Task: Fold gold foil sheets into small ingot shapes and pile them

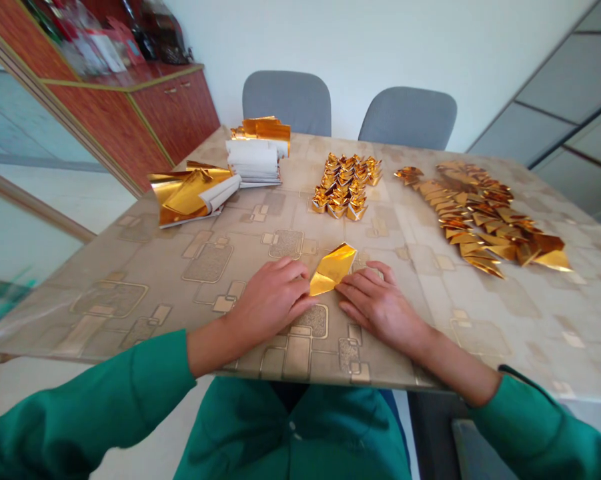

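Observation:
A folded piece of gold foil paper (333,269) lies slanted on the table between my two hands, its upper tip pointing away to the right. My left hand (276,293) has its curled fingers at the paper's lower left end; the fingertips are partly hidden. On the other side, my right hand (375,300) rests with its fingers together at the paper's lower right edge. Farther back stand neat rows of folded gold paper ingots (346,187). To the right, many flat-folded gold paper pieces (480,207) lie overlapping in curved lines.
At the back left are loose gold foil sheets (185,193) and a stack of white-backed paper (254,161). A patterned cloth covers the table (130,267). Two grey chairs (287,100) stand behind it, and a wooden cabinet (175,113) is at the left.

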